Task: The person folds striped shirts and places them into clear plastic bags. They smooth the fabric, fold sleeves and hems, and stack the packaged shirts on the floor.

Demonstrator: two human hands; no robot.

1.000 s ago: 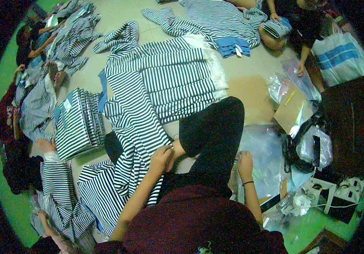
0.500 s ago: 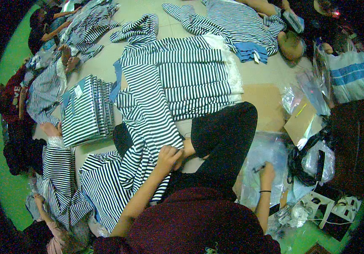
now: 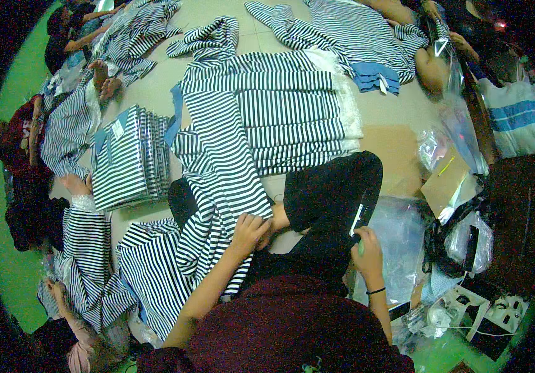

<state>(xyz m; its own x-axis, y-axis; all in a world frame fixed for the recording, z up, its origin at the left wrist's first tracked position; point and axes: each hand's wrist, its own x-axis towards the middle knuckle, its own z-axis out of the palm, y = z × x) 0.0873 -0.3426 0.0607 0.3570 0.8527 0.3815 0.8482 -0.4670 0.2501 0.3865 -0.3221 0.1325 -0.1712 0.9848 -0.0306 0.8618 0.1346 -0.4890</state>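
My left hand has its fingers curled on the lower edge of a black-and-white striped shirt, beside my bare ankle. This cloth spreads over my lap to the left and reaches up over a larger layer of striped garments with white lace along the right side. Beside my right knee, my right hand is closed around a slim white-and-dark item. A bit of green shows between the fingers; its exact kind I cannot make out. Clear plastic bags lie flat to the right of that hand.
A stack of bagged, folded striped shirts stands at the left. Brown cardboard lies past my right knee, with cardboard sheets and a black bag farther right. Other people sit around with striped garments.
My right hand has come up and left from over the plastic bags to my knee, and the slim item now shows clearly. My left hand has stayed. Far right, another person's arm has moved.
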